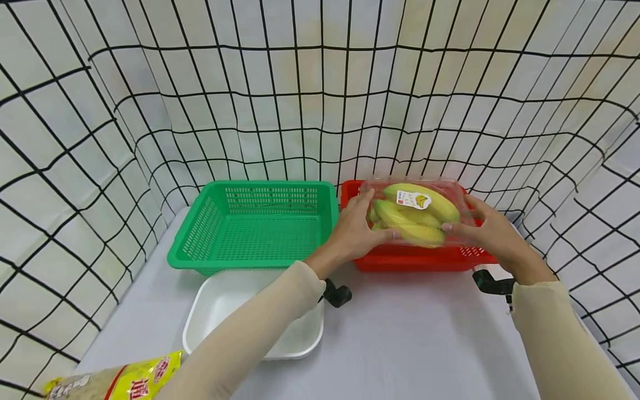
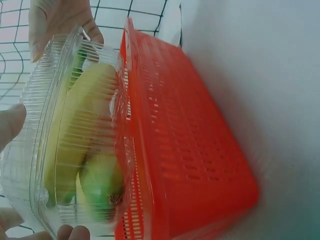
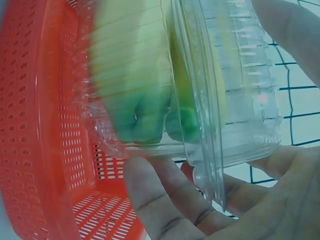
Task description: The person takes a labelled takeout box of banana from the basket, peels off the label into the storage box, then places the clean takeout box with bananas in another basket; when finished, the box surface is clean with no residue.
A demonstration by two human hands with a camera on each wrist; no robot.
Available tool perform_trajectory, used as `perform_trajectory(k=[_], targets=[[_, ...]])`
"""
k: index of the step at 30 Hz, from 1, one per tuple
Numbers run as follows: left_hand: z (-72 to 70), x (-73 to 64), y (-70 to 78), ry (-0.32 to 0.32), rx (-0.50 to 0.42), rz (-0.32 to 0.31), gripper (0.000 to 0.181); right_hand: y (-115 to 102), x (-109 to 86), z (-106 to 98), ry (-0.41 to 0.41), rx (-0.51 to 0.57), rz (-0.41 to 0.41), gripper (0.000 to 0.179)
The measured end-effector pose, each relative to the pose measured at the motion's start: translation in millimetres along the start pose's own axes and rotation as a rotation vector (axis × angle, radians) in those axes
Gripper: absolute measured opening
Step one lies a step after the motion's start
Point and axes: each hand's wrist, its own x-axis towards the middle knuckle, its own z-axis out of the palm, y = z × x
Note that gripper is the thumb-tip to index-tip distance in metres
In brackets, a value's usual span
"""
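Observation:
A clear plastic clamshell box of bananas [image 1: 417,215], with a white label on its lid, is held between both hands over the red basket [image 1: 420,263]. My left hand [image 1: 354,226] grips the box's left end, thumb on the near side. At the opposite end, my right hand [image 1: 492,229] grips it with the thumb near the front corner. In the right wrist view, fingers [image 3: 165,200] curl beneath the box's end, and part of the perforated basket floor shows below. The left wrist view has the box overlapping the red basket's rim [image 2: 142,125].
A green perforated basket [image 1: 270,239] stands left of the red one. In front of it lies a white tray [image 1: 300,339], partly covered by my left sleeve. A yellow-labelled bag [image 1: 125,380] sits at the lower left. Black wire mesh [image 1: 320,94] rises behind and on both sides.

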Motion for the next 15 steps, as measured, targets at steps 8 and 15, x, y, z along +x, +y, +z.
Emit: perform_trajectory(k=[8, 15], targets=[[-1.4, -14.4, 3.4, 0.018, -0.040, 0.003, 0.104, -2, -15.2, 2, 0.037, 0.007, -0.027, 0.104], [-0.4, -28.4, 3.6, 0.013, -0.057, 0.000, 0.105, -1, -27.1, 3, 0.041, -0.020, -0.043, 0.104]])
